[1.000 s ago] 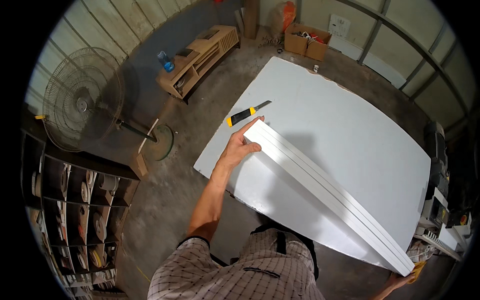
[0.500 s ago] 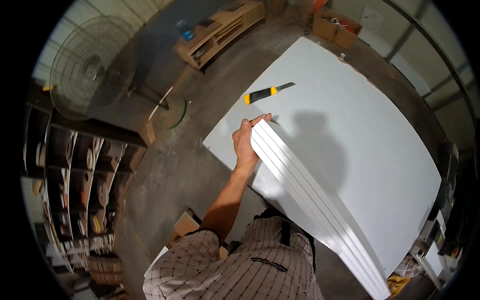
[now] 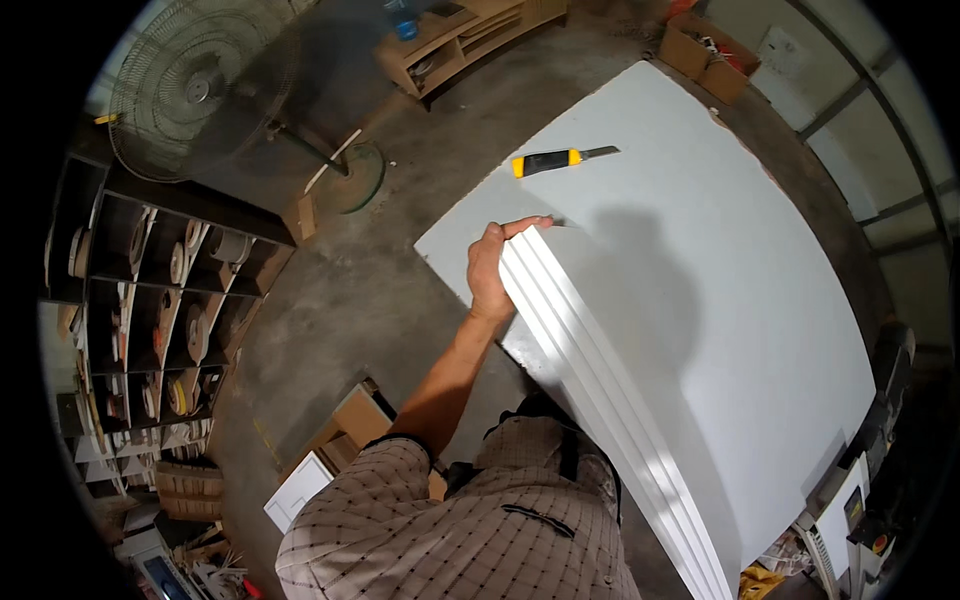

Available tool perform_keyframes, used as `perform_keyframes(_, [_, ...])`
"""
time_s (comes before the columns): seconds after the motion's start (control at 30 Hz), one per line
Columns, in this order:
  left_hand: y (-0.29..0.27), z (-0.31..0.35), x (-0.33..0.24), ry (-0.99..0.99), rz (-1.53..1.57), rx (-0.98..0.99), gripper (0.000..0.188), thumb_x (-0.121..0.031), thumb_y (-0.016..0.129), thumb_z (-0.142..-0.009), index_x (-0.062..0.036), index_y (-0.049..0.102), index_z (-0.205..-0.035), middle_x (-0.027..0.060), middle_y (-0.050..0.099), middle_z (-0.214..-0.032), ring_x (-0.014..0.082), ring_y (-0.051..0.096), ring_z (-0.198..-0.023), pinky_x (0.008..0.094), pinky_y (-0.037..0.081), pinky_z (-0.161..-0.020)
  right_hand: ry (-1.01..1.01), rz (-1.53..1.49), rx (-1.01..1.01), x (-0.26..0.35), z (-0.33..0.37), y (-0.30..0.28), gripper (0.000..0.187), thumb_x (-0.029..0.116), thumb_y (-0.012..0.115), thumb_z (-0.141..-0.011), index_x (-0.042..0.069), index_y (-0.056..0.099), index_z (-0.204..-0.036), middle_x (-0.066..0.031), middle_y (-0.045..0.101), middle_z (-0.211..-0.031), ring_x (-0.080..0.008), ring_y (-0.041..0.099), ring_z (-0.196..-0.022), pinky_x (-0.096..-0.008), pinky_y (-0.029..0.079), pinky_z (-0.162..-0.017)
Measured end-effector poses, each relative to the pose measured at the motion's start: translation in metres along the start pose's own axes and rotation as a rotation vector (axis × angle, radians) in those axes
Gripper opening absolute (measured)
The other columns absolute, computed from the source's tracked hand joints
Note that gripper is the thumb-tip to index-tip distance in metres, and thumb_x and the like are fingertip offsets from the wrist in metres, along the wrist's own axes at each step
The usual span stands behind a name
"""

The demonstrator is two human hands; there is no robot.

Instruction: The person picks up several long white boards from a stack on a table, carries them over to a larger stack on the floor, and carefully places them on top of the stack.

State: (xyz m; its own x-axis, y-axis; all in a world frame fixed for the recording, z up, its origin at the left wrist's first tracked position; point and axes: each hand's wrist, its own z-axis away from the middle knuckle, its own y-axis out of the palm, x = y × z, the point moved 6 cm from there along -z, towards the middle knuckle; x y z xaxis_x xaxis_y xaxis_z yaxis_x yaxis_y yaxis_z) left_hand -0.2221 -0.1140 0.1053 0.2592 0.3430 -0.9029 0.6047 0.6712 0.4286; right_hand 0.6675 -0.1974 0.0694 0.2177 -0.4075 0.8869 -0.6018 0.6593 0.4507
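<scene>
Right now, the left hand is partly curled around the upper end of a long white grooved piece, which slants from mid-frame to the lower edge, right of centre. The right hand's hold cannot be told. A large pale sheet fills the right, bearing a black-and-yellow knife at upper centre; a fan stands upper left.

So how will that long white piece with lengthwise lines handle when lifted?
The long white piece with lengthwise lines is probably stiff: it looks straight, without evident sag. It may be slippery, as its surface looks smooth and shiny. Being so long, it may tip if only the left hand at its end lifts.
</scene>
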Motion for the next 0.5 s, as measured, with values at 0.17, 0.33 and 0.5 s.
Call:
perform_keyframes(0.17, [0.043, -0.024, 0.016, 0.004, -0.084, -0.016, 0.05, -0.03, 0.026, -0.096, 0.0074, 0.059, -0.102, 0.0115, 0.063, -0.095, 0.017, 0.058, -0.084, 0.027, 0.045, -0.079, 0.036, 0.091, 0.123, -0.011, -0.05, -0.019, 0.057, 0.04, 0.053, -0.083, 0.002, 0.047, -0.124, -0.0116, 0.05, -0.125, -0.0273, 0.045, -0.116, -0.0433, 0.035, -0.096])
perform_keyframes(0.33, [0.052, -0.048, 0.021, -0.057, 0.007, 0.197, 0.057, -0.041, 0.025, -0.097, 0.0064, 0.049, -0.118, 0.0133, 0.055, -0.117, 0.0204, 0.05, -0.109, 0.0309, 0.034, -0.098, -0.093, 0.372, -0.23, -0.021, -0.033, 0.085, 0.068, 0.057, 0.031, -0.089, 0.001, 0.046, -0.124, -0.0136, 0.052, -0.123, -0.0313, 0.049, -0.113, -0.0454, 0.039, -0.094])
perform_keyframes(0.5, [0.059, -0.068, 0.036, -0.063, -0.228, 0.416, 0.045, -0.02, 0.048, -0.09, 0.0034, 0.042, -0.128, 0.0074, 0.054, -0.117, 0.0125, 0.048, -0.106, 0.0259, 0.035, -0.094, 0.107, 0.142, -0.235, -0.029, -0.019, 0.111, 0.065, 0.052, 0.031, -0.091, -0.001, 0.044, -0.126, -0.0142, 0.05, -0.125, -0.0312, 0.047, -0.116, -0.0441, 0.036, -0.098])
